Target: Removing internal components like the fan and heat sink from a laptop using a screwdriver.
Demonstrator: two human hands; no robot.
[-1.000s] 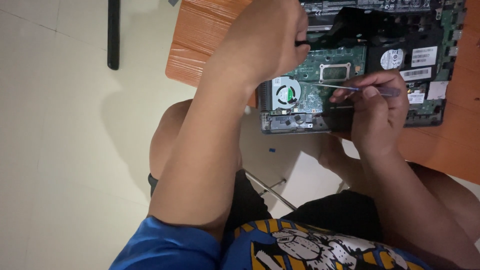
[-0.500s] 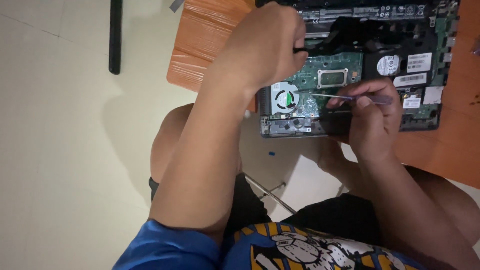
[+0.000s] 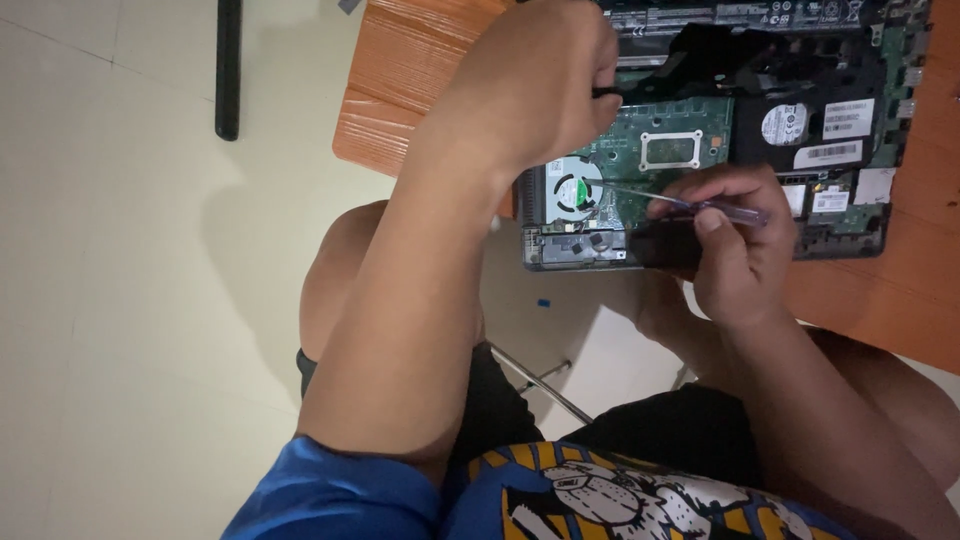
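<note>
Right hand is closed around a thin screwdriver; its long axis runs leftward from the hand, tip set just beside the round fan of the opened laptop. Left hand, above and left of the right, is curled shut on a dark part at the laptop's board; which part cannot be told. Laptop rests on the orange counter.

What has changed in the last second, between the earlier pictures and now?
Very little. The left hand stays on the opened laptop, above the fan. The right hand still holds the screwdriver, tip towards the fan. Only the view shifted slightly.
</note>
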